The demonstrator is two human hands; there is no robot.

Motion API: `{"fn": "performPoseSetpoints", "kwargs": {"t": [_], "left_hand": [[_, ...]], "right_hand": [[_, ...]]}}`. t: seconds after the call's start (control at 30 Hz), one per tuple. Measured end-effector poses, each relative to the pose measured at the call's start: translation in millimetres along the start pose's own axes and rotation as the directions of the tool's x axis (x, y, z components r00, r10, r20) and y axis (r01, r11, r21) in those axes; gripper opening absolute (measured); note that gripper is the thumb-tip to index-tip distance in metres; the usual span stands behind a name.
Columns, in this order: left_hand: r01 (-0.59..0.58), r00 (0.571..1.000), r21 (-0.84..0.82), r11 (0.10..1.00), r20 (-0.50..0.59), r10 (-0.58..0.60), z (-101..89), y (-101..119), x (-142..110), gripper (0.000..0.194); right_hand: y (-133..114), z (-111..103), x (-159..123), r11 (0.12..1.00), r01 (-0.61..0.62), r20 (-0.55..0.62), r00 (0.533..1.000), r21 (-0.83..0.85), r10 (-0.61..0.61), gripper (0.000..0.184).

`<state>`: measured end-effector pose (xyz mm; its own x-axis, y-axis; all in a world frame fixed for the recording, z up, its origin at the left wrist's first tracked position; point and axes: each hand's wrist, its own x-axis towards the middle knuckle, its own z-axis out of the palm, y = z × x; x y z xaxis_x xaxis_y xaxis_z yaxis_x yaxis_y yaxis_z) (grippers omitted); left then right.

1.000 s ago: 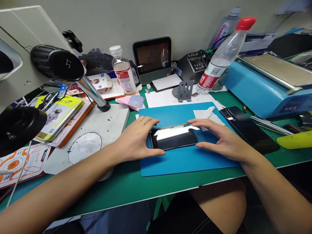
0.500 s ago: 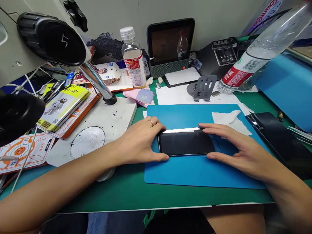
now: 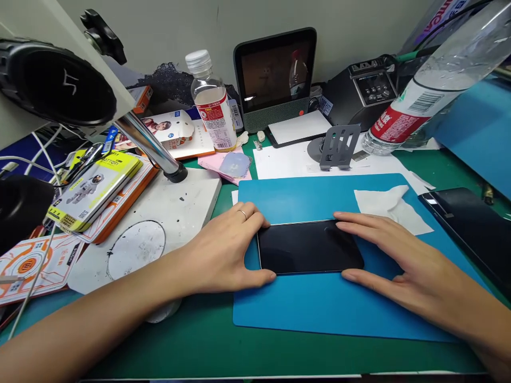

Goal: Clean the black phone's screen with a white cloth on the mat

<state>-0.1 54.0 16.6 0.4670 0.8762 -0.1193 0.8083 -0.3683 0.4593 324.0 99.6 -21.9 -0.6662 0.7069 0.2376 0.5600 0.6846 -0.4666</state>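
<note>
A black smartphone (image 3: 309,249) lies flat, screen up, on a blue mat (image 3: 303,199). My left hand (image 3: 227,250) grips its left end by the edges, the thumb at the near side and the fingers at the far side. At the right end, the thumb and fingers of my right hand (image 3: 399,255) rest along the opposite long edges, spread across the phone's width. A crumpled white tissue (image 3: 393,207) lies on the mat just beyond the right hand.
A microscope stand base (image 3: 159,213) and stacked boxes (image 3: 99,191) fill the left. Behind the mat stand a drink bottle (image 3: 215,109), a smart display (image 3: 275,74) and a grey phone stand (image 3: 339,146). A large bottle (image 3: 407,117) and a dark panel (image 3: 471,223) are right.
The camera view has shifted, so the phone and mat appear lower. A bright strip along the phone's far edge and a thin outline beyond its right end no longer show. Both hands stay on it.
</note>
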Motion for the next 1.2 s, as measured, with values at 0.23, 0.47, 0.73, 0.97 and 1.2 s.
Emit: {"fn": "performPoseSetpoints", "kwargs": {"t": [0.23,0.47,0.73,0.97,1.2], "left_hand": [[0.024,1.0,-0.03,0.999,0.022,-0.023,-0.1,-2,0,0.053],[0.027,0.999,-0.03,0.999,0.035,-0.026,1.2,-4,1,0.049],[0.036,0.998,-0.006,0.999,0.053,-0.036,3.5,-2,1,0.044],[0.045,0.998,-0.015,0.999,0.05,-0.044,4.6,-3,0,0.044],[0.081,0.995,-0.043,0.996,0.061,-0.078,3.2,-4,3,0.045]], "right_hand": [[3,2,-3,0.998,-0.006,-0.007,1.0,-0.065,0.005,0.061],[-1,-1,-3,0.997,0.022,-0.001,1.0,-0.071,-0.022,0.058],[6,7,-9,0.995,0.029,0.017,0.999,-0.098,-0.028,0.059],[11,10,-15,0.992,0.01,0.053,0.999,-0.124,-0.004,0.059],[11,8,-23,0.993,-0.062,0.078,0.994,-0.106,0.07,0.062]]}}
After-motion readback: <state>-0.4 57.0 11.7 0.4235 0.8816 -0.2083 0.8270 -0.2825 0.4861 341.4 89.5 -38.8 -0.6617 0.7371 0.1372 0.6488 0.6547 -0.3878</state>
